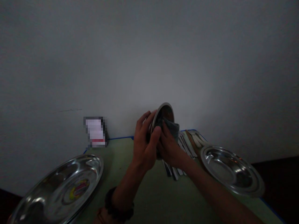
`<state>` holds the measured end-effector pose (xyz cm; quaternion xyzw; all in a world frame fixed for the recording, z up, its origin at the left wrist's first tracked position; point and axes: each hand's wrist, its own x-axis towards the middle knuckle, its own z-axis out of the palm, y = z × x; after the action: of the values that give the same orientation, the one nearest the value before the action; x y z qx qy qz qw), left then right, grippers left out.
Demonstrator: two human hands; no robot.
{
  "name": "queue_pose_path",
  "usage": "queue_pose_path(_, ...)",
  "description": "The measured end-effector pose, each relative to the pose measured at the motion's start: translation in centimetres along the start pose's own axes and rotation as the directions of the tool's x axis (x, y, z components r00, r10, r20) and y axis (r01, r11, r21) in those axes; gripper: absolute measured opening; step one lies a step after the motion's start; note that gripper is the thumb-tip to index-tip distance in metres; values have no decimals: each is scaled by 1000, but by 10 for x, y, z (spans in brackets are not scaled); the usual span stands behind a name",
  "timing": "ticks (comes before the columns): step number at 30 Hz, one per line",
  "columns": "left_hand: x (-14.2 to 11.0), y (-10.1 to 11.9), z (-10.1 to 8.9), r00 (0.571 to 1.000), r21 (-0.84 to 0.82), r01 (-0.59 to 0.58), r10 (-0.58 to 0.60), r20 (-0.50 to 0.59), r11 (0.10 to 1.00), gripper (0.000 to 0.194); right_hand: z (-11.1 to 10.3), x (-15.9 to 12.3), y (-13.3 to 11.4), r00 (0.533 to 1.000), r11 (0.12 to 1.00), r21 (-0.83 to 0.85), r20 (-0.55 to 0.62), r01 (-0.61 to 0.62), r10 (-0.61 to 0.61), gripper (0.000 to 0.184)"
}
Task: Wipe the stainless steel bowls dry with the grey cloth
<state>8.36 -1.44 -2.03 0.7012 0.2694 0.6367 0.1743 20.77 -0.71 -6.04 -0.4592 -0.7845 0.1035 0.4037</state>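
Observation:
A small metal bowl (pixel 168 109) is held up on its side above the table, its opening turned to the right. My left hand (pixel 146 141) grips it from the left, thumb over the near rim and fingers round the outside. Inside the opening, my right hand (pixel 170 146) presses a folded grey-green cloth (pixel 173 128) against the bowl. The fingertips of the right hand are partly hidden by the cloth and the rim. Below and behind the hands lies a spread of metal cutlery (pixel 187 146).
On the green table (pixel 116 168) with a blue edge, a large metal tray (pixel 97 163) bearing a coloured sticker sits at the left. A shiny oval metal dish (pixel 253 189) rests at the right, overhanging the edge. A pixelated upright object (pixel 95 132) leans by the grey wall (pixel 149 62).

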Motion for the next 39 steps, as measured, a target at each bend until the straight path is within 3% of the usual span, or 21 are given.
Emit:
queue_pose_path(6,-5,5,11,971,-193,240,-239,29,951,40,-15,5,-5,999,998,68,34,9,-11,63)
queue_pose_path(12,-8,1,17,924,-377,352,-382,-5,857,46,-26,1,-27,988,934,350,103,73,-116,55)
queue_pose_path(16,-2,-1,10,915,-489,370,-401,44,790,47,-32,1,-29,983,847,527,113,62,-142,46)
queue_pose_path(19,6,-2,2,930,-469,339,-365,38,816,44,-38,3,-32,962,813,569,132,122,-237,40)
queue_pose_path(21,11,-3,-3,936,-424,322,-352,8,846,41,-39,4,-36,948,861,473,141,188,-285,35)
queue_pose_path(24,16,-5,-10,944,-343,294,-327,-40,892,39,-33,2,-42,959,938,293,153,185,-237,34)
queue_pose_path(30,22,-5,-26,964,-184,204,-230,-135,962,36,-19,-5,-57,943,930,307,194,202,-269,39)
queue_pose_path(35,27,-7,-35,959,-230,192,-232,-164,954,34,-18,-7,-62,969,987,13,186,163,-163,37)
queue_pose_path(39,30,-2,-38,952,-185,194,-230,-203,963,37,-16,-5,-48,989,963,-249,126,102,-72,40)
